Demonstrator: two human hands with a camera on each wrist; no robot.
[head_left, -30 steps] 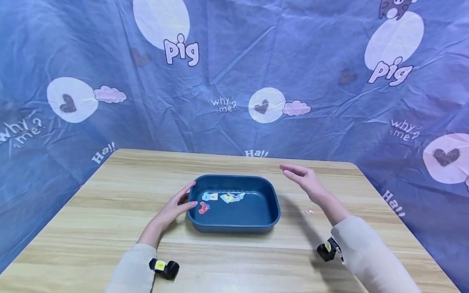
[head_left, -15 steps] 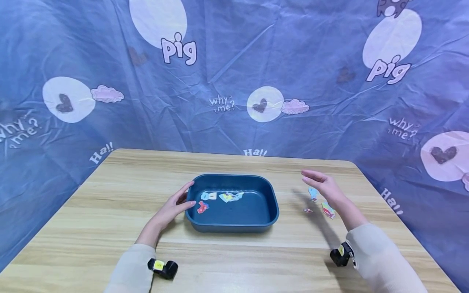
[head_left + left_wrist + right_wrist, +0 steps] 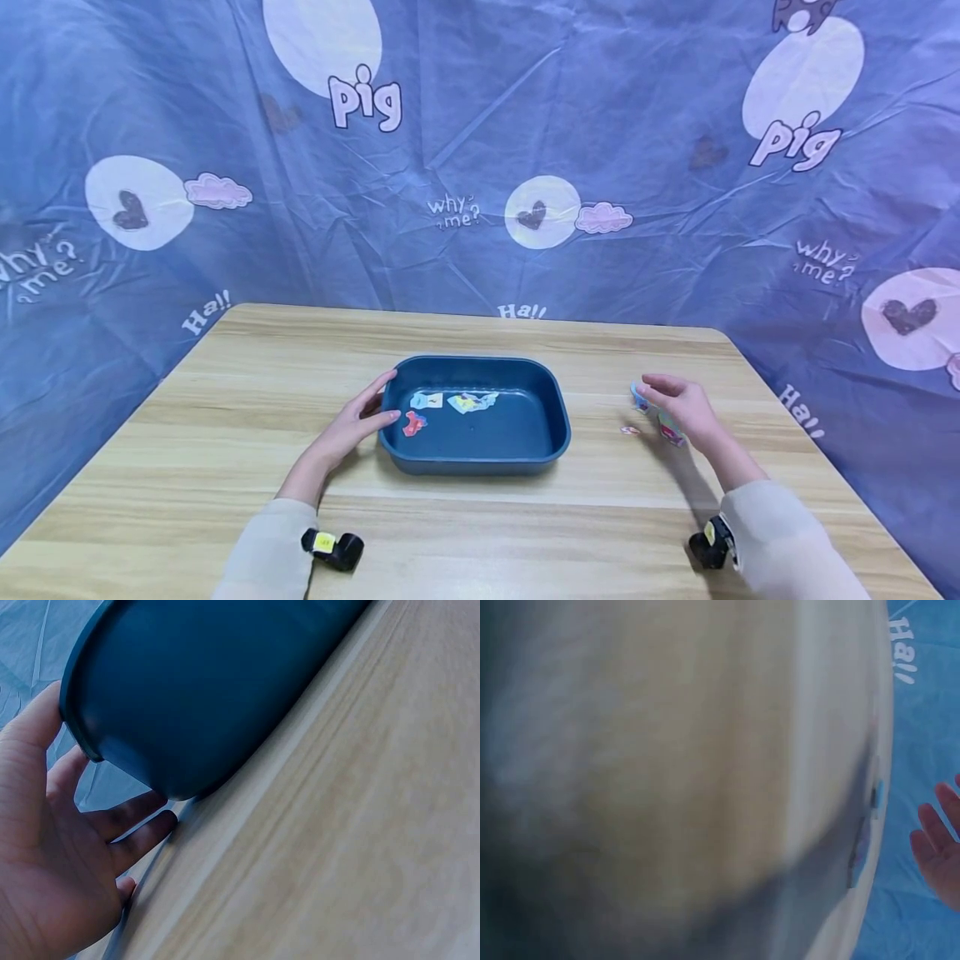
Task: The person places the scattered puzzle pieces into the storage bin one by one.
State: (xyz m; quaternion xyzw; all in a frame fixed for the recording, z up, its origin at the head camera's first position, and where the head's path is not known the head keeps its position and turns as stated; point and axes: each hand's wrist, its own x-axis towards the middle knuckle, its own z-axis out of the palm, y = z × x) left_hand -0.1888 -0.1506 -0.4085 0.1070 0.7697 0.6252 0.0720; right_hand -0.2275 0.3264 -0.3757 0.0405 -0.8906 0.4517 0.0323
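A dark blue plastic tub [image 3: 480,468] sits on the table, and my left hand [image 3: 345,429] holds its left end. The thumb lies over the rim; in the left wrist view other fingers [image 3: 146,836] reach the outer wall. Inside lie flat printed pieces that look like jigsaw pieces: a red one [image 3: 413,423], a light blue and white one [image 3: 427,401] and a yellow-blue cluster [image 3: 474,402]. My right hand [image 3: 686,408] hovers low on the right with relaxed fingers, by a blue piece [image 3: 637,395] and a multicoloured piece [image 3: 670,429] it partly covers. I see nothing in its grasp.
A small pinkish piece [image 3: 630,431] lies on the table between the tub and my right hand. The wooden table [image 3: 480,533] ends at a blue printed cloth [image 3: 450,275] behind and at the sides.
My right hand has moved right and down, from beside the tub to the loose pieces. Pieces it hid earlier show now. The left hand stays at the tub.
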